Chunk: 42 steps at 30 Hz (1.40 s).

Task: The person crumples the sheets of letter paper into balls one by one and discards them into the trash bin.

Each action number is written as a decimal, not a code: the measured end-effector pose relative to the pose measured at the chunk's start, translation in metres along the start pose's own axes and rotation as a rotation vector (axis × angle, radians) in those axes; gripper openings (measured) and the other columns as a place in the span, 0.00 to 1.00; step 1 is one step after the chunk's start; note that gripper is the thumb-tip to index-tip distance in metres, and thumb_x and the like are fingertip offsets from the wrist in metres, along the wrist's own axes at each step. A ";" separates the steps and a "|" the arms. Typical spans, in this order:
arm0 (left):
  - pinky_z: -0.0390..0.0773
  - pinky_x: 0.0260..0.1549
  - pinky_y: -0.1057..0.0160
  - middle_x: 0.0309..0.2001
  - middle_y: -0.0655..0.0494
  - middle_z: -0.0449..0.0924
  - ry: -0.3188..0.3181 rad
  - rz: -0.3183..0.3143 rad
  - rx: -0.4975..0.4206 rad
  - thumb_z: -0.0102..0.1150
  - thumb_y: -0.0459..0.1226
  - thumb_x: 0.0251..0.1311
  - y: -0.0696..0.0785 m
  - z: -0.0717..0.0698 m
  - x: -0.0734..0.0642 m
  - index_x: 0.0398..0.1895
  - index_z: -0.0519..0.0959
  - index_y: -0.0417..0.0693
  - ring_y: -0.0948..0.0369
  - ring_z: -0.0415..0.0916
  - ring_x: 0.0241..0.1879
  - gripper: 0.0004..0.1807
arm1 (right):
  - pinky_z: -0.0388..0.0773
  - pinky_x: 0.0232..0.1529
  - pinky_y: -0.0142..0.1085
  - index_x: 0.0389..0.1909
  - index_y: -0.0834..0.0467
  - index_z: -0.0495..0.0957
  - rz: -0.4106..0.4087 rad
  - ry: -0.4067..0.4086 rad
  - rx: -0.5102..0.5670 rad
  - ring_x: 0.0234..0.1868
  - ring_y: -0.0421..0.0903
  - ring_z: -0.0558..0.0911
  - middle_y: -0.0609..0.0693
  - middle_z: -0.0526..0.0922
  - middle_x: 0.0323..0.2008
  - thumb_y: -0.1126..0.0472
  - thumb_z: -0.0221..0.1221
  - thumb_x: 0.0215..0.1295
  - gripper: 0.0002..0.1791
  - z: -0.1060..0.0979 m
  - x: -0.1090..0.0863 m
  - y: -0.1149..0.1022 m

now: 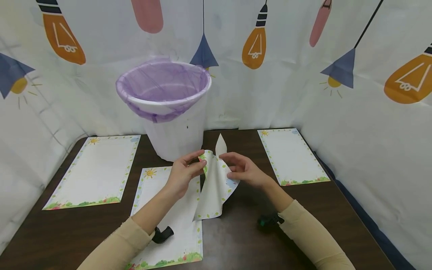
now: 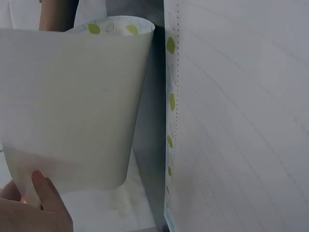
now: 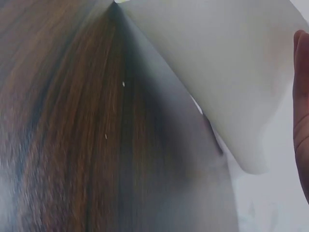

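A decorated sheet of paper with a leaf border hangs curled between the hands over the middle of the table, its pale back facing the left wrist view. My left hand pinches its upper left edge between thumb and fingers. At the upper right, my right hand grips the same sheet. One pale pointed corner sticks up between the hands. Another bordered sheet lies flat beneath the left forearm. In the right wrist view, only part of the right hand shows, beside the paper.
Behind the hands stands a white bin lined with a purple bag. One bordered sheet lies at the table's left, another at the back right. A patterned white curtain closes off the back of the dark table.
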<state>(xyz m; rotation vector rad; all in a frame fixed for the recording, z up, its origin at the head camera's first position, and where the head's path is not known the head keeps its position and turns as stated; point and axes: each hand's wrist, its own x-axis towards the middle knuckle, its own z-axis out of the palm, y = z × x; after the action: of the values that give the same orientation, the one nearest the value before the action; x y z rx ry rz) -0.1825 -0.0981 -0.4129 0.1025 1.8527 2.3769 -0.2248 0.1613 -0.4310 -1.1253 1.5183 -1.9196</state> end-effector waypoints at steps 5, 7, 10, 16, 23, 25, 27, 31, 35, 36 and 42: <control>0.83 0.44 0.63 0.58 0.48 0.72 0.054 -0.021 -0.044 0.64 0.29 0.68 -0.002 0.003 0.002 0.68 0.75 0.37 0.63 0.80 0.39 0.25 | 0.84 0.46 0.40 0.75 0.66 0.60 0.017 0.036 -0.012 0.51 0.51 0.82 0.58 0.75 0.62 0.75 0.60 0.70 0.34 0.006 0.005 0.005; 0.83 0.45 0.63 0.61 0.49 0.72 0.057 -0.025 -0.057 0.64 0.29 0.69 -0.001 0.004 0.002 0.68 0.75 0.38 0.63 0.81 0.40 0.25 | 0.83 0.46 0.39 0.73 0.69 0.60 0.023 0.023 0.000 0.52 0.50 0.82 0.56 0.77 0.62 0.75 0.59 0.70 0.33 0.007 0.005 0.007; 0.83 0.45 0.64 0.63 0.48 0.71 0.059 -0.026 -0.064 0.63 0.29 0.69 0.000 0.005 0.001 0.68 0.74 0.37 0.63 0.81 0.40 0.25 | 0.83 0.46 0.38 0.69 0.74 0.63 0.024 -0.016 0.008 0.52 0.48 0.83 0.55 0.80 0.60 0.77 0.56 0.70 0.28 0.010 0.008 0.011; 0.82 0.49 0.62 0.59 0.48 0.74 0.076 -0.034 -0.079 0.61 0.28 0.70 0.001 0.003 0.000 0.69 0.74 0.36 0.63 0.81 0.43 0.24 | 0.82 0.47 0.36 0.64 0.79 0.65 0.014 -0.035 -0.003 0.52 0.47 0.83 0.52 0.83 0.56 0.78 0.55 0.71 0.23 0.013 0.011 0.015; 0.82 0.48 0.64 0.52 0.52 0.76 0.091 -0.028 -0.075 0.62 0.28 0.69 0.002 0.000 0.001 0.68 0.74 0.35 0.62 0.79 0.45 0.24 | 0.81 0.49 0.35 0.63 0.81 0.65 0.038 -0.021 -0.048 0.53 0.45 0.83 0.50 0.84 0.55 0.75 0.57 0.70 0.24 0.017 0.011 0.016; 0.82 0.46 0.64 0.48 0.53 0.77 0.088 -0.023 -0.066 0.63 0.27 0.68 0.003 0.000 0.001 0.67 0.74 0.35 0.62 0.78 0.42 0.25 | 0.80 0.51 0.35 0.62 0.81 0.67 0.041 -0.008 -0.068 0.54 0.45 0.82 0.50 0.83 0.55 0.74 0.59 0.70 0.24 0.018 0.011 0.016; 0.82 0.43 0.65 0.44 0.54 0.77 0.085 -0.016 -0.059 0.63 0.25 0.66 0.004 0.000 0.001 0.67 0.75 0.35 0.62 0.78 0.40 0.25 | 0.80 0.53 0.35 0.62 0.80 0.68 0.043 0.004 -0.088 0.54 0.45 0.82 0.50 0.83 0.55 0.73 0.60 0.69 0.24 0.018 0.012 0.017; 0.83 0.40 0.66 0.41 0.52 0.77 0.091 -0.006 -0.058 0.63 0.22 0.63 0.005 -0.001 0.001 0.66 0.75 0.34 0.62 0.78 0.37 0.26 | 0.79 0.54 0.36 0.60 0.76 0.71 0.049 0.037 -0.103 0.57 0.46 0.82 0.52 0.83 0.55 0.69 0.62 0.71 0.22 0.017 0.012 0.019; 0.82 0.40 0.67 0.47 0.49 0.76 0.102 -0.008 -0.058 0.63 0.22 0.62 0.005 -0.002 0.001 0.66 0.75 0.34 0.62 0.79 0.37 0.27 | 0.84 0.43 0.38 0.60 0.72 0.73 0.059 0.075 -0.028 0.46 0.48 0.84 0.55 0.83 0.51 0.63 0.56 0.78 0.18 0.015 0.009 0.021; 0.82 0.40 0.68 0.49 0.48 0.76 0.104 -0.008 -0.057 0.63 0.22 0.62 0.005 -0.003 0.001 0.67 0.75 0.34 0.62 0.79 0.38 0.27 | 0.84 0.40 0.39 0.59 0.71 0.73 0.061 0.090 -0.009 0.43 0.48 0.84 0.55 0.83 0.50 0.62 0.54 0.79 0.18 0.014 0.008 0.021; 0.81 0.42 0.68 0.59 0.47 0.73 0.100 -0.001 -0.078 0.62 0.20 0.63 0.007 -0.006 0.001 0.67 0.73 0.32 0.63 0.79 0.38 0.28 | 0.83 0.34 0.38 0.56 0.69 0.76 0.123 0.261 -0.045 0.35 0.48 0.82 0.55 0.83 0.43 0.64 0.55 0.79 0.14 0.010 0.003 0.024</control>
<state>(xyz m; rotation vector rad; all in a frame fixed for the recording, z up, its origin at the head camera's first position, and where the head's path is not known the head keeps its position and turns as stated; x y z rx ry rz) -0.1851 -0.1049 -0.4075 -0.0250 1.7978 2.4923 -0.2224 0.1460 -0.4523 -0.8017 1.7312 -2.0165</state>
